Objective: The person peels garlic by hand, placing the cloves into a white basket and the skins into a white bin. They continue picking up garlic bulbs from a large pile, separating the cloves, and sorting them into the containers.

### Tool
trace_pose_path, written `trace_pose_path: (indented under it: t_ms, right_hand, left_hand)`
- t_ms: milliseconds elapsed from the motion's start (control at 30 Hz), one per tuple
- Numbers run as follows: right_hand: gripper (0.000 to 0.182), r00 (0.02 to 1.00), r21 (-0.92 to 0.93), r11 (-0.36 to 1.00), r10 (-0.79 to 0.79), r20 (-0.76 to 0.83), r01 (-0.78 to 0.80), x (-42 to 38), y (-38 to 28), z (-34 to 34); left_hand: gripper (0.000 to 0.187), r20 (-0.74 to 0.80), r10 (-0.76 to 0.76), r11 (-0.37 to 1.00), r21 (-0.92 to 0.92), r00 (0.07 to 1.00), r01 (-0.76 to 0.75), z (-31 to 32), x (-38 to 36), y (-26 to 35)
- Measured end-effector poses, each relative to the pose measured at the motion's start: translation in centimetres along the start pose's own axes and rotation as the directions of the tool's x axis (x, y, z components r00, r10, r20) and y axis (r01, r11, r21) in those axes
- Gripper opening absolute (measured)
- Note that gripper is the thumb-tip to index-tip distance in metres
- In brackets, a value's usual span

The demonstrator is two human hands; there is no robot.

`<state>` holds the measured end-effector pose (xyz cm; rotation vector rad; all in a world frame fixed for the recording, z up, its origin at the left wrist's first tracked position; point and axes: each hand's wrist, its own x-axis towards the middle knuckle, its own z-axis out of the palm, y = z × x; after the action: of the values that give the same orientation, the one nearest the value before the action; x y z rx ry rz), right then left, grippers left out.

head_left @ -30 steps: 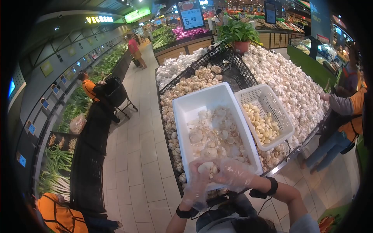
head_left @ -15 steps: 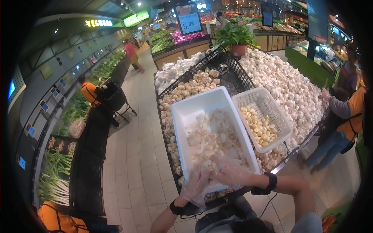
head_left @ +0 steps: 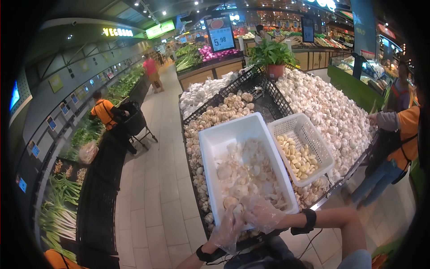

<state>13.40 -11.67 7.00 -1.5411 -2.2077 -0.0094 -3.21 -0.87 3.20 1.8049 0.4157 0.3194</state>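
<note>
We have both hands in thin clear plastic gloves, low at the near edge of the white bin (head_left: pixel 210 141). Our left hand (head_left: pixel 228 226) and right hand (head_left: pixel 263 213) meet over a garlic bulb (head_left: pixel 237 210), and the fingers (head_left: pixel 251 207) of both curl around it, closed on the bulb from either side, so that it shows only between the two gloves. The bulb sits just above the bin's near rim. Straight ahead of the fingers the bin holds a heap of papery garlic skins (head_left: pixel 244 172). To the right of the fingers and a little further off stands a white perforated basket (head_left: pixel 313 134) with peeled cloves (head_left: pixel 298 157) in it, touching the bin's side. Both containers rest on the garlic display (head_left: pixel 331 107), whose loose bulbs spread beyond and around them. Well to the right of our fingers another person's sleeve (head_left: pixel 387 120) reaches toward the garlic pile.
</note>
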Motion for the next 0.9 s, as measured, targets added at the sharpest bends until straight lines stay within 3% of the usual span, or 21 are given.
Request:
trace_pose_path:
  t_ms: [67, 100, 167, 233, 300, 367, 400, 433, 467, 500, 533, 567, 600, 633, 667, 700, 733, 800, 833, 867, 900]
  right_hand:
    - [0.020, 1.000, 0.035, 0.999, -0.016, -0.009, 0.017, 0.1, 0.4, 0.5]
    - [0.021, 0.997, 0.076, 0.996, 0.039, 0.071, -0.044, 0.3, 0.7, 0.6]
    - [0.022, 0.984, 0.118, 0.987, 0.086, 0.158, -0.105, 1.4, 0.3, -0.7]
    - [0.018, 0.865, -0.202, 0.974, 0.187, 0.465, -0.102, 3.4, -0.9, -4.0]
    - [0.025, 0.885, -0.170, 0.983, 0.136, 0.446, -0.066, 2.6, 0.0, -3.5]
    - [0.032, 0.902, -0.144, 0.989, 0.090, 0.422, -0.031, 2.3, 0.6, -3.1]
    - [0.033, 0.919, 0.040, 0.985, 0.143, 0.368, -0.169, 2.3, 0.8, -3.0]
    - [0.034, 0.923, 0.229, 0.930, 0.206, 0.324, -0.288, 2.4, 1.0, -2.9]
    - [0.034, 0.923, 0.229, 0.930, 0.206, 0.324, -0.288, 1.9, 1.7, -1.8]
    - [0.034, 0.944, 0.198, 0.961, 0.128, 0.305, -0.194, 1.2, 2.6, -0.1]
    - [0.035, 0.956, 0.166, 0.981, 0.045, 0.288, -0.097, 0.5, 3.4, 1.2]
    - [0.035, 0.956, 0.169, 0.981, 0.042, 0.290, -0.094, 0.5, 3.6, 1.3]
    - [0.036, 0.971, 0.018, 0.977, -0.215, 0.104, 0.214, 0.5, 3.7, 1.3]
    - [0.037, 0.876, -0.186, 0.865, -0.481, -0.037, 0.467, 0.5, 3.8, 1.2]
    - [0.037, 0.877, -0.186, 0.866, -0.479, -0.038, 0.464, 1.3, 3.0, -0.3]
    - [0.037, 0.985, 0.079, 0.997, -0.024, 0.171, 0.010, 2.6, 1.1, -2.9]
    - [0.038, 0.810, 0.209, 0.844, 0.360, 0.462, -0.494, 3.1, 0.1, -4.2]
    - [0.034, 0.841, 0.274, 0.849, 0.303, 0.447, -0.452, 2.7, 1.7, -3.0]
    - [0.033, 0.872, 0.343, 0.848, 0.244, 0.424, -0.404, 2.6, 2.7, -2.1]
    - [0.033, 0.873, 0.346, 0.847, 0.244, 0.421, -0.403, 2.3, 3.4, -0.8]
    - [0.032, 0.927, 0.280, 0.914, 0.200, 0.318, -0.294, 2.0, 3.7, 0.4]
  left_hand:
    - [0.040, -0.014, 0.052, 0.998, 0.030, 0.999, -0.051, 0.0, -0.4, 0.2]
    - [0.040, -0.017, 0.051, 0.998, 0.028, 0.999, -0.050, -0.3, -0.2, -0.5]
    - [0.040, -0.031, 0.448, 0.813, 0.429, 0.893, -0.393, -1.3, 0.1, -2.3]
    - [0.038, 0.051, 0.385, 0.792, 0.495, 0.922, -0.358, -2.4, 0.5, 0.0]
    - [0.036, 0.125, 0.308, 0.766, 0.555, 0.943, -0.324, -3.1, 0.5, 0.4]
    - [0.041, 0.439, 0.410, 0.293, 0.767, 0.799, -0.571, -3.5, 1.0, -0.8]
    - [0.041, 0.440, 0.411, 0.291, 0.767, 0.799, -0.572, -3.4, 1.0, 1.2]
    - [0.043, 0.290, 0.209, 0.594, 0.721, 0.934, -0.356, -3.0, 0.9, 3.5]
    - [0.044, 0.178, -0.051, 0.800, 0.597, 0.983, -0.066, -2.8, 0.8, 5.0]
    - [0.044, 0.176, -0.051, 0.800, 0.596, 0.983, -0.065, -3.0, 0.8, 3.8]
    - [0.043, 0.310, 0.235, 0.555, 0.735, 0.921, -0.389, -3.4, 0.7, 1.6]
    - [0.042, 0.492, 0.438, 0.189, 0.768, 0.752, -0.612, -3.6, 0.6, 1.2]
    - [0.042, 0.492, 0.436, 0.190, 0.768, 0.754, -0.611, -3.6, 0.6, 1.0]
    - [0.042, 0.403, 0.378, 0.365, 0.762, 0.833, -0.535, -3.6, 0.7, 2.3]
    - [0.041, 0.321, 0.301, 0.525, 0.730, 0.898, -0.437, -3.6, 1.0, 3.1]
    - [0.041, 0.325, 0.301, 0.525, 0.728, 0.896, -0.441, -3.9, 1.4, 2.9]
    - [0.041, 0.370, 0.326, 0.496, 0.717, 0.870, -0.490, -4.3, 1.8, 2.3]
    - [0.041, 0.411, 0.352, 0.464, 0.704, 0.841, -0.538, -4.0, 2.1, 2.0]
    - [0.043, 0.301, 0.211, 0.736, 0.577, 0.930, -0.354, -3.5, 2.2, 2.1]
    - [0.045, 0.229, 0.029, 0.914, 0.388, 0.973, -0.119, -3.2, 2.2, 2.1]
    - [0.045, 0.231, 0.027, 0.913, 0.389, 0.973, -0.118, -3.2, 2.1, 1.6]
